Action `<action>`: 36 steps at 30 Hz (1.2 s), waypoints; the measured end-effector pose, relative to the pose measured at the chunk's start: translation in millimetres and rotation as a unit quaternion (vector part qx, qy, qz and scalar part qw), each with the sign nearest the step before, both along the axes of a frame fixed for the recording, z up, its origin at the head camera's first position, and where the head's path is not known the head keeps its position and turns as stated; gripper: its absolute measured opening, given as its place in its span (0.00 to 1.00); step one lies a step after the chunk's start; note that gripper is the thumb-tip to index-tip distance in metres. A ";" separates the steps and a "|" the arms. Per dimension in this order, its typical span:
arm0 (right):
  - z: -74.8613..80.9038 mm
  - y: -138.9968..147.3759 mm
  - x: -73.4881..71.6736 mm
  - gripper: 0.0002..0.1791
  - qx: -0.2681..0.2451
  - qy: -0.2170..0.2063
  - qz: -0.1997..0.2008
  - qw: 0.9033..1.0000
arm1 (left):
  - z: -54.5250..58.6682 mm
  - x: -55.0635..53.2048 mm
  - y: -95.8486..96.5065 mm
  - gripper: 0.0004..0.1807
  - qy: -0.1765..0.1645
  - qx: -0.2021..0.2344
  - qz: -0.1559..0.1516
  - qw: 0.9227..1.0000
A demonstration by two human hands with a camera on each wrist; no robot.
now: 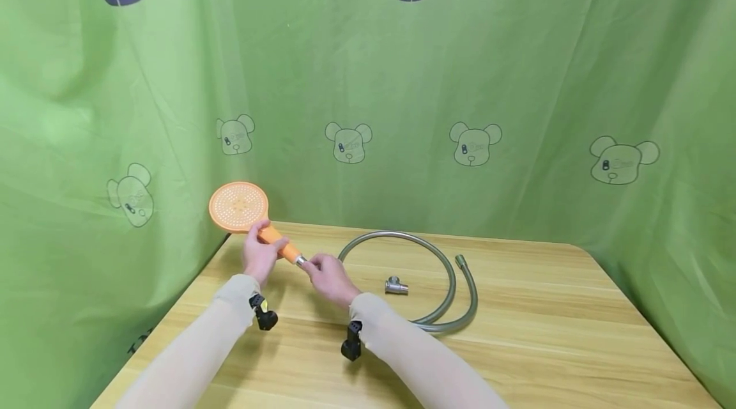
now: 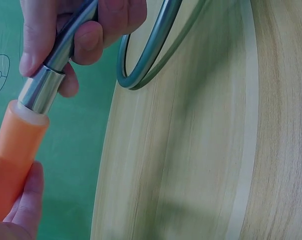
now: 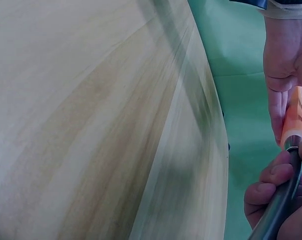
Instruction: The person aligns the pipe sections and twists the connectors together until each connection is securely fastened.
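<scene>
My left hand (image 1: 260, 255) grips the handle of an orange shower head (image 1: 238, 206), whose round, perforated face is turned toward the head camera. At the lower end of that handle, my right hand (image 1: 332, 280) holds the end of a grey metal shower hose (image 1: 450, 281). In the left wrist view, the hose's silver connector nut (image 2: 42, 90) meets the handle end, with a pale ring showing at the joint. Fingers of the right hand pinch the hose right behind the nut. Whether the threads are engaged cannot be seen.
A small chrome tee-shaped fitting (image 1: 395, 285) lies on the wooden table (image 1: 546, 319) inside the hose's loop. The hose's free end (image 1: 460, 260) points toward the back. Green printed curtain (image 1: 402, 77) encloses the table's back and sides.
</scene>
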State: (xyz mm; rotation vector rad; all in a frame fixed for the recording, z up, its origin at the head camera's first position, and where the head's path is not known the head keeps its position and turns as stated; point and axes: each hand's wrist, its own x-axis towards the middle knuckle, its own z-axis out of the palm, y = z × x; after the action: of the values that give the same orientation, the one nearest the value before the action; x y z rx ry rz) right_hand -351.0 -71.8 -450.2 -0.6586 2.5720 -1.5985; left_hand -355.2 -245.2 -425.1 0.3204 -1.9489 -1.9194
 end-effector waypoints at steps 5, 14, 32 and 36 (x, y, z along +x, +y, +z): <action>0.1 1.9 1.7 0.14 -0.015 -0.030 -0.002 0.999 | 0.1 -0.3 1.3 0.38 0.005 0.003 0.004 1.000; -1.1 3.9 1.9 0.14 -0.024 -0.020 -0.003 0.999 | 0.9 -1.3 2.7 0.37 0.005 0.003 0.006 1.000; -0.6 2.4 -1.8 0.12 -0.008 0.017 0.013 1.000 | 3.0 0.4 3.0 0.37 0.007 0.001 0.005 1.000; 0.0 1.5 -1.2 0.14 -0.016 0.006 0.013 1.000 | 3.4 1.2 2.7 0.37 0.008 -0.001 0.004 1.000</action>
State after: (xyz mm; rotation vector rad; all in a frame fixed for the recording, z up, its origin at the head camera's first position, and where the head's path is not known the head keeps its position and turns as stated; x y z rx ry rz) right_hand -352.2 -70.2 -450.2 -0.7036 2.5406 -1.6351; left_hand -354.0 -242.5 -421.8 0.3112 -1.9369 -1.9077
